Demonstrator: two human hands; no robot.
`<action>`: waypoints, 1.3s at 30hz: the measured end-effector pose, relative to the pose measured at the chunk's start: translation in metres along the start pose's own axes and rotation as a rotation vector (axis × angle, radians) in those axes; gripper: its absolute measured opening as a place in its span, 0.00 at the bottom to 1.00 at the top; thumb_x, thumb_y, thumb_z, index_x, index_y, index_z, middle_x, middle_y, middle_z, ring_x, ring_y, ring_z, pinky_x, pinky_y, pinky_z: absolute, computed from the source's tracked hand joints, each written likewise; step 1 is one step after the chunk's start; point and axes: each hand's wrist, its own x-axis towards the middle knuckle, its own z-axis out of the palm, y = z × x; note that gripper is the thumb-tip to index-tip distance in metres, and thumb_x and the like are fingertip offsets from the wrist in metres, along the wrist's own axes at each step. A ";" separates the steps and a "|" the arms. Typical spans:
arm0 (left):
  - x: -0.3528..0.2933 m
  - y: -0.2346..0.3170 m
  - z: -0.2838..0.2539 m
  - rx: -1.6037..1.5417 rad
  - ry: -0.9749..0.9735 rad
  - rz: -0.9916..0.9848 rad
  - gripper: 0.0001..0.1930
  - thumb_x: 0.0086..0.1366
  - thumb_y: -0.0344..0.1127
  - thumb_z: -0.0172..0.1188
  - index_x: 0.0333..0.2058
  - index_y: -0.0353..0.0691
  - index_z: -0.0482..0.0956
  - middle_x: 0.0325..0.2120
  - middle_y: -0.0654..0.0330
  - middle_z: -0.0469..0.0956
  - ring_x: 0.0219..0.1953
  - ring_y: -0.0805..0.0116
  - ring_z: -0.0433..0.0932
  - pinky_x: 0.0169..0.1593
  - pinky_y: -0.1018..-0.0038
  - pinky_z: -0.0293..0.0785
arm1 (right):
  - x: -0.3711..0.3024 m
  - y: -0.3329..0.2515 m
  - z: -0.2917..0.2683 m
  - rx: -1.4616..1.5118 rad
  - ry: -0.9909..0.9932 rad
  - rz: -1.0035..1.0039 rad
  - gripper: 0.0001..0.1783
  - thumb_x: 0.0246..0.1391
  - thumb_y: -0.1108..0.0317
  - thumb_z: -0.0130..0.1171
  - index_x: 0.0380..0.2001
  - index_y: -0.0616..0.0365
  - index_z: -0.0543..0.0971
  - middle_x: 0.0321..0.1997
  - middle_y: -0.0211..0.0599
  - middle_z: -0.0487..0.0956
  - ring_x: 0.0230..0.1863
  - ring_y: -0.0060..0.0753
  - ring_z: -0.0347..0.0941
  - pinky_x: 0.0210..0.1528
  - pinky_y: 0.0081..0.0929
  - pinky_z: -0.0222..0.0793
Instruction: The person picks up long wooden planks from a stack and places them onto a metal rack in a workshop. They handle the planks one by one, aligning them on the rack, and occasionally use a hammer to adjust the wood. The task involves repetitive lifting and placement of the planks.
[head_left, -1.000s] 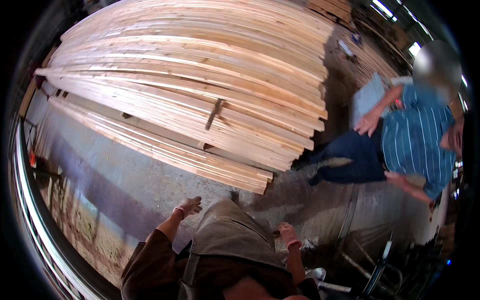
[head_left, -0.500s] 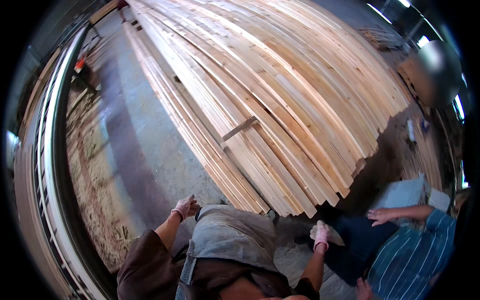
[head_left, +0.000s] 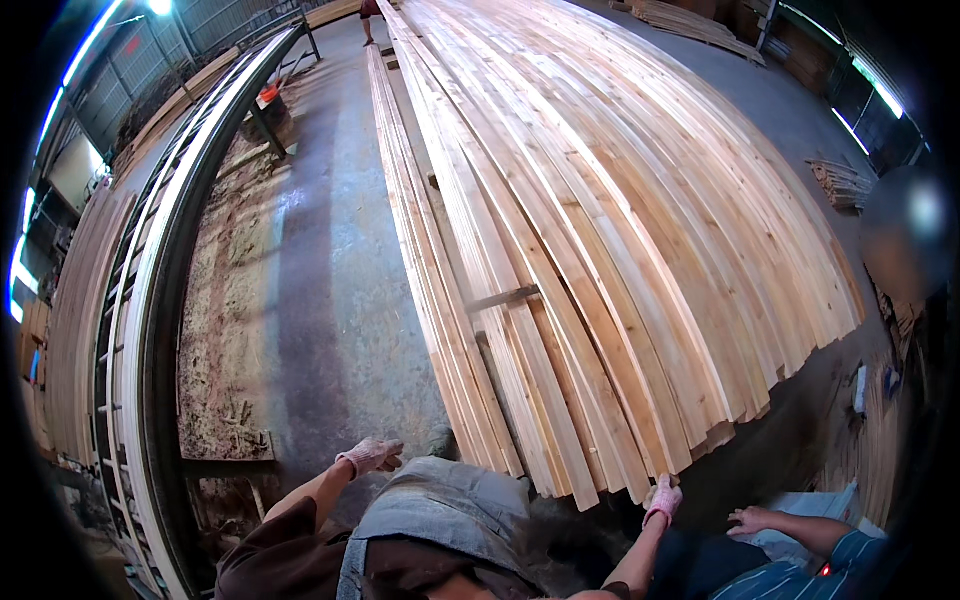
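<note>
Long pale wooden boards (head_left: 620,300) lie side by side in a wide layer that runs away from me. At their near ends, my right hand (head_left: 662,497), in a whitish-pink work glove, is closed on the end of one wooden board; its fingertips are partly hidden. My left hand (head_left: 372,456), gloved alike, hangs left of my grey apron (head_left: 430,515) with fingers loosely stretched and nothing in them. A narrower stack of boards (head_left: 440,340) is nearest to it. One short dark crosspiece (head_left: 503,298) rests across the boards.
A long metal-framed rack (head_left: 170,300) runs along the left, beside sawdust-covered ground (head_left: 230,350). A co-worker's arm (head_left: 800,528) in a striped blue sleeve is at the lower right. Another person's legs (head_left: 369,22) show at the far end. More boards (head_left: 840,185) lie at right.
My right hand has gone from beside the boards to a board's end. The view has turned, showing more of the hall. My left hand stays low at my side.
</note>
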 end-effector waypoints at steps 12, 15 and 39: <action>0.022 -0.069 -0.013 -0.144 -0.018 -0.150 0.32 0.72 0.57 0.51 0.58 0.34 0.79 0.48 0.51 0.86 0.48 0.58 0.84 0.55 0.64 0.77 | -0.060 0.038 0.002 0.169 -0.010 0.211 0.22 0.61 0.46 0.66 0.24 0.50 0.75 0.17 0.27 0.74 0.11 0.27 0.67 0.12 0.28 0.66; 0.017 -0.065 -0.011 -0.139 -0.011 -0.168 0.33 0.72 0.58 0.52 0.59 0.34 0.78 0.50 0.50 0.85 0.51 0.56 0.83 0.57 0.62 0.76 | -0.050 0.033 0.000 -0.103 -0.028 0.148 0.23 0.61 0.43 0.64 0.26 0.52 0.77 0.16 0.31 0.76 0.12 0.29 0.71 0.12 0.30 0.68; -0.039 -0.167 0.084 -0.486 0.174 -0.217 0.25 0.68 0.55 0.55 0.43 0.36 0.84 0.35 0.57 0.87 0.35 0.60 0.85 0.41 0.67 0.78 | 0.000 0.044 0.001 0.110 -0.216 0.232 0.52 0.46 0.21 0.63 0.62 0.49 0.69 0.47 0.44 0.77 0.34 0.44 0.78 0.33 0.41 0.81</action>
